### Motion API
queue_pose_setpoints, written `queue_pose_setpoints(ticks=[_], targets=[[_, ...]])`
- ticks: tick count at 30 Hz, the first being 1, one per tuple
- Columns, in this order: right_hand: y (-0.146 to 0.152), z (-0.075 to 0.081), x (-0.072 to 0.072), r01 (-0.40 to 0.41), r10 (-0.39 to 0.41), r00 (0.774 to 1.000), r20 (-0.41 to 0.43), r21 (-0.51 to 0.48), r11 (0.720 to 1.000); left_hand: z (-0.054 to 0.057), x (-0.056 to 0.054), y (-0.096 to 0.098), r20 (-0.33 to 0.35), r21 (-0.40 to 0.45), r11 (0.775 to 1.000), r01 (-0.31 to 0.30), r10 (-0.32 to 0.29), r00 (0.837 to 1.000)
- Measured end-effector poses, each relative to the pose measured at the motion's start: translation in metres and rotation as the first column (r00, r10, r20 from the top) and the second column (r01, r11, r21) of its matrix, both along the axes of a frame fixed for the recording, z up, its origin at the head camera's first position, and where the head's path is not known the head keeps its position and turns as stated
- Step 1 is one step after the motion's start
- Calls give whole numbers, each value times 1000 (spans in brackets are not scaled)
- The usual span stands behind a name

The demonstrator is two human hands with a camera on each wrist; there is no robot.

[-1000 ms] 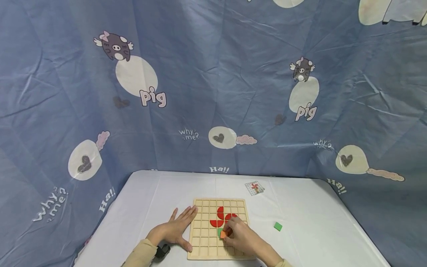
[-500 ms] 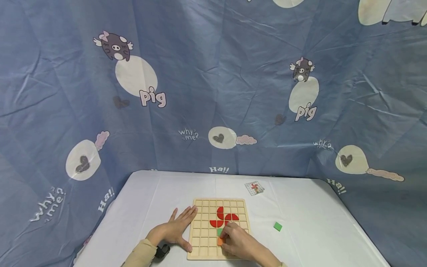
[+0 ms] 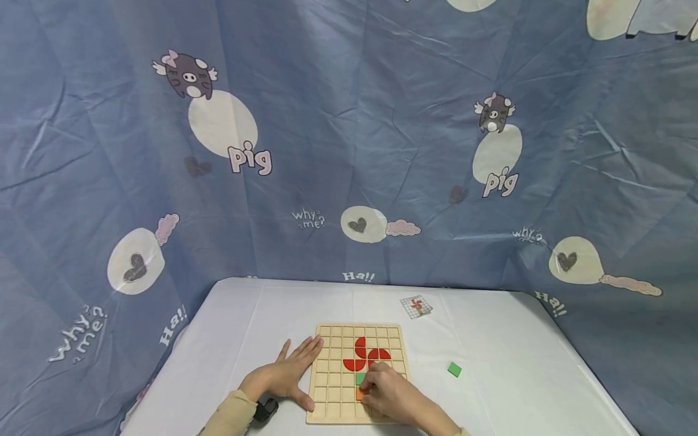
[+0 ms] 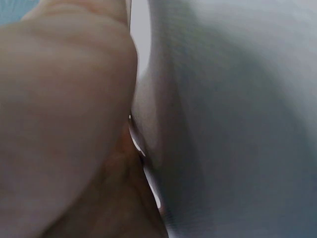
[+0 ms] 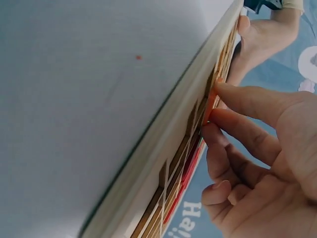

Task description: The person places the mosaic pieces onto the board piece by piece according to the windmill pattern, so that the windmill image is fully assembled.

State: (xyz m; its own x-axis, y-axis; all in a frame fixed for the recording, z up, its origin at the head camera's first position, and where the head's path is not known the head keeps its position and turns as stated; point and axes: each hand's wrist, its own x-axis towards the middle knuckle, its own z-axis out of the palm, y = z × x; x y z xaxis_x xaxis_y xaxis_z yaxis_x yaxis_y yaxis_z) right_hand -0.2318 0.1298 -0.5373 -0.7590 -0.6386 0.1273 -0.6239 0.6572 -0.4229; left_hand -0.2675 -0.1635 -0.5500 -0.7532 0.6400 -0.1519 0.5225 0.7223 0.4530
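Note:
A pale wooden grid board (image 3: 328, 404) lies on the table. My left hand (image 3: 286, 374) rests along its left side with fingers spread, fingertips and thumb at the edge. Thumb and forefinger of my right hand (image 3: 394, 392) pinch a square orange tile (image 3: 359, 394) down at a cell of the board; the right wrist view shows the same orange tile (image 5: 210, 105) between the fingertips. Directly above it sits a green square tile (image 3: 360, 378). Red rounded pieces (image 3: 354, 364) form a pinwheel higher up, partly hidden by the right hand.
A loose green tile (image 3: 454, 369) lies on the white tablecloth (image 3: 507, 357) to the right of the board. Behind the board is a small pattern card (image 3: 416, 307) with a gridded flower picture. A blue printed curtain (image 3: 305, 151) encloses the table's back and sides.
My right hand has brought the orange tile slightly down and left, from over the green tile's lower edge into the cell below it. Over the last half second little moves; the left hand stays.

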Motion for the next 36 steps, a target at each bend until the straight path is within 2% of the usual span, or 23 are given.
queue_pose_setpoints(ticks=[4,13,21,29,36], targets=[[-1,-1,1,-10,9,999,-53,-19,1000,0,0,0,-2,-2,1000,-1,1,1000],[-1,-2,1,18,-16,999,35,-34,999,0,1,1,-2,-1,1000,-2,2,1000],[0,-3,3,39,-38,998,43,-30,999,1,1,0,-1,-1,1000,3,-3,1000],[9,-6,7,101,-87,990,114,-118,988,0,2,0,3,-2,1000,7,-7,1000],[30,-1,6,148,-127,985,118,-199,969,3,1,0,3,-2,1000,7,-7,1000]])
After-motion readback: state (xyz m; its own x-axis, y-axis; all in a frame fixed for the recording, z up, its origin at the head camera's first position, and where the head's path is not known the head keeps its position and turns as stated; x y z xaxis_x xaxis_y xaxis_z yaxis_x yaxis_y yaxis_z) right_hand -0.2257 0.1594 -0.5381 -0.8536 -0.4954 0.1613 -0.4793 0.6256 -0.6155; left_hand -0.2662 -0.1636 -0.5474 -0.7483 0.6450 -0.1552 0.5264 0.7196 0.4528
